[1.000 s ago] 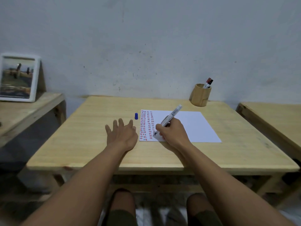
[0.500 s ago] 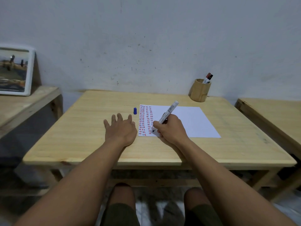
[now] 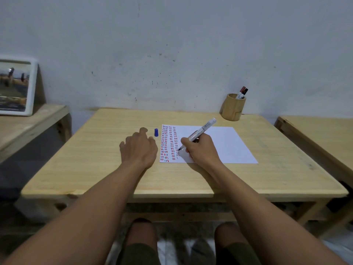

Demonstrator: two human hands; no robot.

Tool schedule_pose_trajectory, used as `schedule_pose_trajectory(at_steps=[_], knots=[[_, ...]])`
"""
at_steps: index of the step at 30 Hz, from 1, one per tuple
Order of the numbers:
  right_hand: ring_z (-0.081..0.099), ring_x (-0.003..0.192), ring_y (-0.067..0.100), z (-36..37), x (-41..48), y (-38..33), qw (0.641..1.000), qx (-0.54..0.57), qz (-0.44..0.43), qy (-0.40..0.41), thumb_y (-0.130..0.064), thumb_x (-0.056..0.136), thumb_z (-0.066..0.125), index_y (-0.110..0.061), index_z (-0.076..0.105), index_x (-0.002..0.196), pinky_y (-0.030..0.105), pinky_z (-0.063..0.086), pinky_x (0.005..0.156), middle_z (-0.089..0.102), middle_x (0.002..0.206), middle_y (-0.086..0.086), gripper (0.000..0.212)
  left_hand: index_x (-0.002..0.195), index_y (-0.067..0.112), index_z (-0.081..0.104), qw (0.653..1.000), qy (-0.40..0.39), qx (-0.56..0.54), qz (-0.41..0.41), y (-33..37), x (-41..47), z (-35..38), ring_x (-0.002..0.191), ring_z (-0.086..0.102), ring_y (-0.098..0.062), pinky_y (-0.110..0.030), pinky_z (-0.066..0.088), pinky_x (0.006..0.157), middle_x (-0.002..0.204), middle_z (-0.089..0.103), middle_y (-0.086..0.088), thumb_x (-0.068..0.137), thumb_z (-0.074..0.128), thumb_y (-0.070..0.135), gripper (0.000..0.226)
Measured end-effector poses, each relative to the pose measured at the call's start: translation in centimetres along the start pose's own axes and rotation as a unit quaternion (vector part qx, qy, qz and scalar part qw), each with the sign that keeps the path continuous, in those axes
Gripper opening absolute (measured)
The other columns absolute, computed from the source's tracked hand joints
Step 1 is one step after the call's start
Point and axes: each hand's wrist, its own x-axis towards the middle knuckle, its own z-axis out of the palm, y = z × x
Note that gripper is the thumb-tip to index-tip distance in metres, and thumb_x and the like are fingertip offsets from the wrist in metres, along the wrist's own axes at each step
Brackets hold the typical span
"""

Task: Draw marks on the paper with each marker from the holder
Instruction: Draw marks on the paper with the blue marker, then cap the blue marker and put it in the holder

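Note:
A white paper lies on the wooden table, its left part filled with columns of short red and blue marks. My right hand grips an uncapped white marker, tip down on the paper beside the marks. My left hand rests on the table just left of the paper, fingers loosely apart, holding nothing. A blue cap stands near its fingertips. A round wooden holder at the back right contains two markers, one red-capped, one black-capped.
A framed picture leans against the wall on a side table to the left. Another wooden table stands to the right. My knees show under the table's front edge.
My left hand has slid forward toward the blue cap, fingers curling a little. The marker tip has shifted slightly along the column of marks. The camera view has tilted.

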Motion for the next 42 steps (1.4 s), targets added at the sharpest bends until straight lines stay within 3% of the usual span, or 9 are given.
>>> schedule_pose_trajectory(at_steps=[4,7,11,14,19,21,24,31,42], knots=[[0.044,0.043,0.008,-0.6,1.0,-0.4,0.993,0.113,0.014,-0.018,-0.024,0.089,0.075,-0.007,0.062,0.086,0.027,0.040,0.050,0.055,0.046,-0.014,0.021,0.154,0.028,0.036,0.998,-0.020,-0.046,0.047,0.9,1.9,-0.3,0.129,0.052,-0.033,-0.045,0.044,0.101,0.139,0.058,-0.010,0.103,0.041,0.038,0.052],[0.048,0.046,0.011,-0.8,1.7,-1.1,0.986,0.165,0.031,-0.020,-0.021,0.091,0.073,0.001,0.066,0.097,0.023,0.044,0.045,0.061,0.058,-0.004,0.023,0.152,0.032,0.043,0.996,-0.046,-0.029,0.077,1.1,3.1,-0.1,0.129,0.054,-0.030,-0.041,0.045,0.097,0.138,0.060,-0.007,0.103,0.045,0.037,0.049],[0.051,0.051,0.014,-0.6,2.7,-1.9,0.968,0.238,0.076,-0.030,-0.014,0.093,0.061,0.001,0.067,0.089,0.025,0.045,0.046,0.058,0.066,0.005,0.017,0.122,0.021,0.072,0.996,-0.020,-0.042,0.079,1.0,3.7,0.2,0.108,0.066,-0.028,-0.037,0.052,0.085,0.118,0.073,-0.005,0.100,0.055,0.025,0.028],[0.053,0.050,0.013,-0.7,3.3,-2.1,0.963,0.257,0.072,-0.035,-0.013,0.094,0.063,0.001,0.068,0.093,0.024,0.047,0.047,0.062,0.067,0.008,0.016,0.103,0.017,0.076,0.996,0.006,-0.065,0.064,1.0,4.0,0.1,0.087,0.068,-0.022,-0.033,0.053,0.074,0.098,0.077,-0.002,0.095,0.060,0.014,0.018],[0.051,0.048,0.010,-1.0,4.0,-2.2,0.965,0.252,0.078,-0.002,-0.018,0.091,0.072,-0.001,0.071,0.100,0.022,0.045,0.047,0.059,0.064,0.002,0.019,0.085,0.007,0.072,0.946,0.056,-0.319,-0.027,3.8,3.9,-1.2,0.063,0.059,-0.009,-0.008,0.041,0.045,0.079,0.070,-0.005,0.091,0.063,0.000,0.013],[0.050,0.048,0.011,-1.3,4.3,-2.7,0.954,0.287,0.090,0.010,-0.014,0.091,0.069,-0.001,0.071,0.096,0.022,0.045,0.047,0.056,0.064,0.003,0.014,0.088,0.007,0.073,0.921,0.055,-0.383,-0.038,5.1,4.0,-1.9,0.066,0.059,-0.011,-0.007,0.040,0.048,0.077,0.069,-0.002,0.091,0.067,0.004,0.007],[0.050,0.050,0.013,-2.0,4.5,-3.7,0.934,0.339,0.109,0.031,-0.012,0.093,0.063,-0.003,0.068,0.088,0.021,0.046,0.048,0.055,0.063,0.004,0.012,0.090,0.015,0.078,0.897,0.028,-0.437,-0.054,6.5,4.5,-2.5,0.081,0.064,-0.016,-0.022,0.044,0.060,0.084,0.074,0.001,0.090,0.072,0.017,0.006],[0.052,0.048,0.011,-3.4,4.3,-5.2,0.904,0.416,0.088,0.048,-0.012,0.095,0.063,-0.002,0.065,0.087,0.018,0.049,0.046,0.057,0.063,0.005,0.013,0.086,0.023,0.077,0.855,-0.032,-0.512,-0.070,8.4,4.0,-3.3,0.085,0.067,-0.017,-0.034,0.050,0.080,0.089,0.073,-0.002,0.088,0.075,0.024,0.003],[0.058,0.049,0.009,-4.7,4.0,-5.8,0.884,0.460,0.073,0.034,-0.013,0.096,0.067,-0.003,0.066,0.080,0.016,0.054,0.050,0.061,0.063,0.004,0.019,0.087,0.020,0.077,0.845,-0.036,-0.531,-0.045,11.6,2.8,-4.5,0.081,0.067,-0.014,-0.033,0.056,0.079,0.087,0.074,-0.001,0.090,0.075,0.021,0.003]])
